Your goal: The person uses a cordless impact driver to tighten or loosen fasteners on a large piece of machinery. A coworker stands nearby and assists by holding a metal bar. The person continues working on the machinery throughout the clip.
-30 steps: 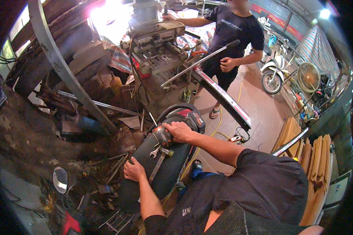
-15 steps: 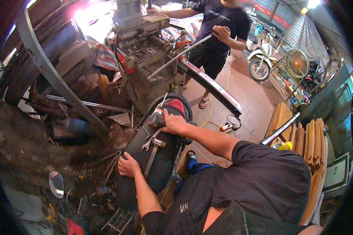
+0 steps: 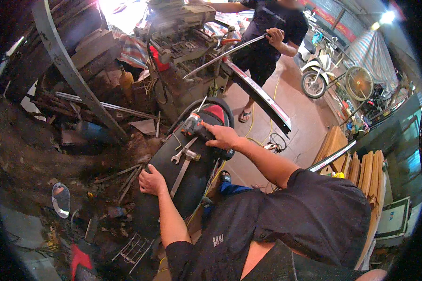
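A cordless drill point(image 3: 192, 124), grey and orange with a long thin bit, lies over the front of a black motorbike seat point(image 3: 199, 175). My right hand point(image 3: 224, 137) is closed around its dark handle, index finger stretched along the body. Farther back along the seat, my left hand point(image 3: 152, 181) has its fingers curled over the left edge. Between my hands lie a hammer point(image 3: 186, 161), an open-ended wrench point(image 3: 182, 151) and a small L-shaped hex key point(image 3: 177, 140). The hammer's handle points toward me.
Beyond the seat stands a workshop machine point(image 3: 187, 44). A co-worker point(image 3: 272, 33) there holds a metal rod point(image 3: 225, 56). A long rail point(image 3: 260, 96) juts over the tiled floor. Wooden planks point(image 3: 368, 180) are stacked right; a curved metal post point(image 3: 68, 75) rises left.
The drill has swung in my right hand, its handle now toward the seat's right edge. My left hand stays on the seat edge. The whole view has shifted slightly.
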The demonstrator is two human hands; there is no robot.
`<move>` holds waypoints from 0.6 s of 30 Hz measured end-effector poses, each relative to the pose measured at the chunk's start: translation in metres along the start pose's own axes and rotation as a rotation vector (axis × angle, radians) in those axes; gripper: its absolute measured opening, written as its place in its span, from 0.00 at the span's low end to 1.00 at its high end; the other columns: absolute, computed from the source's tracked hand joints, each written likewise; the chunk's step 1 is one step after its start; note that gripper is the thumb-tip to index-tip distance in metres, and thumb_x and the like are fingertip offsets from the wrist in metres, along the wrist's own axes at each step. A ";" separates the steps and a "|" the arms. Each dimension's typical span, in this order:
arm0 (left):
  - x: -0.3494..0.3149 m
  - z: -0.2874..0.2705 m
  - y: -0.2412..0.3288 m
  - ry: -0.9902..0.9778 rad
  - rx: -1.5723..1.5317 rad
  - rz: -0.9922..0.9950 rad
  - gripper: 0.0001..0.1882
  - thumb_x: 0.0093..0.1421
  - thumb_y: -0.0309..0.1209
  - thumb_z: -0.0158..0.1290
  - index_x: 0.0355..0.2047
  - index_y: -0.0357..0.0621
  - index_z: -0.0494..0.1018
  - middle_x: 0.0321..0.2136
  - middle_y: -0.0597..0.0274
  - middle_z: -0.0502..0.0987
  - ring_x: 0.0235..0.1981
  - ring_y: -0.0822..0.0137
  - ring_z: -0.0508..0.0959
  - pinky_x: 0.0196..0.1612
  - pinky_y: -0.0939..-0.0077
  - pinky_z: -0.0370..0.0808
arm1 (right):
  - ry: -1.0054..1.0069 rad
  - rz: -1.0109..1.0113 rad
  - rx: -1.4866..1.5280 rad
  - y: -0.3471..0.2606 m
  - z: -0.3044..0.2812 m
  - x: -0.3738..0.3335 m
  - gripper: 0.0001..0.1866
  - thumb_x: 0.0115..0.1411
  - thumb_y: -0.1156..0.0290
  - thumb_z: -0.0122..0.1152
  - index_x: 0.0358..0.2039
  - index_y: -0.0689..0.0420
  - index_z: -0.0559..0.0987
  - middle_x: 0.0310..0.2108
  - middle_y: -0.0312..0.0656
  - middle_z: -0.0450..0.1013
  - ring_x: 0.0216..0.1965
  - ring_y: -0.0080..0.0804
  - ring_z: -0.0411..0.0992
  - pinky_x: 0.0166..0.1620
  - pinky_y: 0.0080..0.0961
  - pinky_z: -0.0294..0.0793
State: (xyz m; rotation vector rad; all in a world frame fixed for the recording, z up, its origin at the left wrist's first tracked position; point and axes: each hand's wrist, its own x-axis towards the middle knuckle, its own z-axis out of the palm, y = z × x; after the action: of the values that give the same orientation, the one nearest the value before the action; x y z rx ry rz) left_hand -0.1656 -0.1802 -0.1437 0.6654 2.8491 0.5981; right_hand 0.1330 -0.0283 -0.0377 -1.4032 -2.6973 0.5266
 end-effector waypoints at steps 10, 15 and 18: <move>-0.001 0.001 0.001 0.031 0.015 0.005 0.29 0.72 0.57 0.46 0.59 0.49 0.77 0.62 0.62 0.77 0.64 0.58 0.72 0.67 0.50 0.58 | 0.089 0.040 -0.088 -0.010 0.006 -0.008 0.47 0.60 0.45 0.68 0.74 0.47 0.60 0.46 0.53 0.78 0.48 0.55 0.79 0.49 0.49 0.79; -0.002 -0.001 0.002 0.043 -0.041 0.006 0.29 0.72 0.57 0.46 0.58 0.48 0.78 0.62 0.61 0.76 0.65 0.58 0.72 0.67 0.49 0.58 | 0.054 0.071 -0.116 -0.013 0.003 -0.007 0.46 0.60 0.45 0.67 0.74 0.46 0.59 0.46 0.53 0.78 0.48 0.55 0.79 0.48 0.50 0.79; -0.001 -0.001 0.003 0.057 -0.002 0.005 0.29 0.72 0.56 0.47 0.57 0.48 0.78 0.61 0.61 0.77 0.64 0.57 0.72 0.67 0.49 0.59 | 0.068 0.069 -0.057 -0.014 0.002 -0.007 0.43 0.61 0.48 0.67 0.73 0.47 0.62 0.46 0.54 0.77 0.48 0.58 0.78 0.49 0.51 0.77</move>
State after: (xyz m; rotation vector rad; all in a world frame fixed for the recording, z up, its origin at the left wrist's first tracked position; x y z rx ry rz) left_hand -0.1634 -0.1787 -0.1413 0.6657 2.8996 0.6302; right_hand 0.1255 -0.0418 -0.0341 -1.5041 -2.6390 0.4016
